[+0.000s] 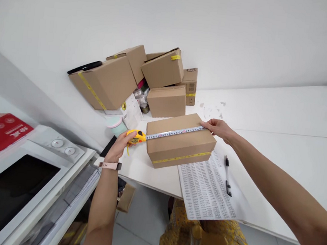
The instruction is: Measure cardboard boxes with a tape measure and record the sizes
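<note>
A closed cardboard box [178, 145] with yellow tape along its front side sits on the white table. My left hand [119, 146] is closed around the yellow case of a tape measure [136, 137] at the box's left end. The silver blade runs out across the top of the box. At the right end my right hand [217, 128] pinches the blade's tip against the box's far right edge. Under and in front of the box lies a printed sheet [203, 185] with columns of text. A black-and-white pen [228, 176] rests on the paper.
Several cardboard boxes [165, 101] are stacked at the back against the wall. A mint cup [116, 125] with a pink rim stands behind my left hand. To the left are a microwave [60, 158] and a red box [1, 136]. The table [288, 159] extends right.
</note>
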Tool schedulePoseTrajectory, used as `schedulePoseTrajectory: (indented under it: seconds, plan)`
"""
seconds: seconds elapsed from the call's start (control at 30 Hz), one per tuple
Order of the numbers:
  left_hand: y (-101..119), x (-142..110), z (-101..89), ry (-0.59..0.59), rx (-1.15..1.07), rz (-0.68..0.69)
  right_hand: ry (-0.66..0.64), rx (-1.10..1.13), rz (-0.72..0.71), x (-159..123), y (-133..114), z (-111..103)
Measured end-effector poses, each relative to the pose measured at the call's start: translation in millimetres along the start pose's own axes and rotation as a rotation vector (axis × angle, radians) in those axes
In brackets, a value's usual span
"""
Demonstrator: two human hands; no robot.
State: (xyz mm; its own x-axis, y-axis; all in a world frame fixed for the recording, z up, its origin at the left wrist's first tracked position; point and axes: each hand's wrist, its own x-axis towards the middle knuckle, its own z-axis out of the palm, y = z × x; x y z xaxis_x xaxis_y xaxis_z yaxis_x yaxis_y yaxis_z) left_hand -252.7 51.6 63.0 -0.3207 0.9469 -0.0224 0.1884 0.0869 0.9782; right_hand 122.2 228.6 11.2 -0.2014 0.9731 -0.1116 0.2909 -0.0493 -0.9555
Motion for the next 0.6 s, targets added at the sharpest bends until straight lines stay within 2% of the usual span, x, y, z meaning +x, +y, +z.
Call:
schedulePoseTrajectory:
  seconds: [0.27, 0.6]
  plan:
    - [-6, 1, -12.0, -0.035, 0.009, 0.006, -0.003, -0.066, 0.039, -3, -7, -1]
    - [-6, 0, -9.7, -0.056, 0.007, 0.022, 0.004, -0.045, 0.062, -6, -8, 2]
